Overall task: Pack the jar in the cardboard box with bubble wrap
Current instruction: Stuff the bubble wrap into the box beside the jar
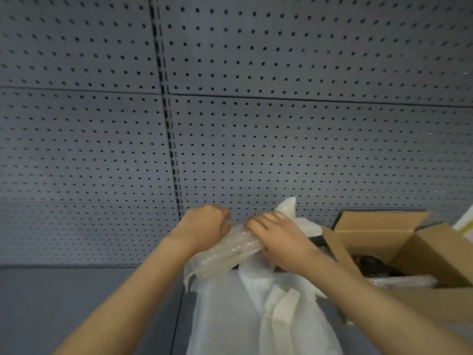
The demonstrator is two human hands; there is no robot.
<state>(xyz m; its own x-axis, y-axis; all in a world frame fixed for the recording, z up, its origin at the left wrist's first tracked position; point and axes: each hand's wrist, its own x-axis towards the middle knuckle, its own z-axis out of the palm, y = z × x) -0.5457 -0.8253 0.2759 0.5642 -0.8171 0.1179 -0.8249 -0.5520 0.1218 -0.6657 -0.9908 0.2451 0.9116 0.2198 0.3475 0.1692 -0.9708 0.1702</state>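
A roll of bubble wrap (pixel 227 252) is held up in front of me, above the grey surface. My left hand (pixel 204 226) grips its upper left end with curled fingers. My right hand (pixel 279 237) lies over its right end, fingers wrapped round it. Whether the jar is inside the roll cannot be seen. An open cardboard box (pixel 414 254) stands to the right with its flaps up; something dark (pixel 373 265) lies inside it on clear wrap.
White foam sheeting (pixel 276 308) hangs and spreads below my hands over the grey table (pixel 89 303). A grey pegboard wall (pixel 230 111) rises straight behind. A white and yellow object (pixel 467 224) shows at the right edge.
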